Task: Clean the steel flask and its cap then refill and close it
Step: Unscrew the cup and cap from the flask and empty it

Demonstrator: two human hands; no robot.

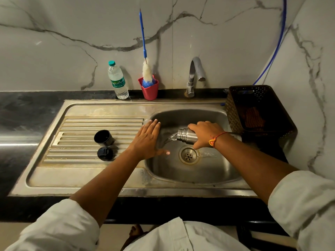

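My right hand (204, 134) grips the steel flask (186, 135), tipped on its side over the sink basin (195, 171) with its mouth pointing left. Water pours out of the mouth toward the drain (188, 155). My left hand (148, 140) rests flat with straight fingers on the basin's left rim, holding nothing. On the ribbed drainboard (81, 127) stand the flask's dark cup cap (103, 138) and, just in front of it, the black inner stopper (105, 153).
At the back stand a plastic water bottle (118, 83), a red cup (149, 89) holding a blue-handled bottle brush (146, 73), and the tap (194, 75). A dark perforated basket (257, 109) sits right of the sink. A black counter (27, 113) lies to the left.
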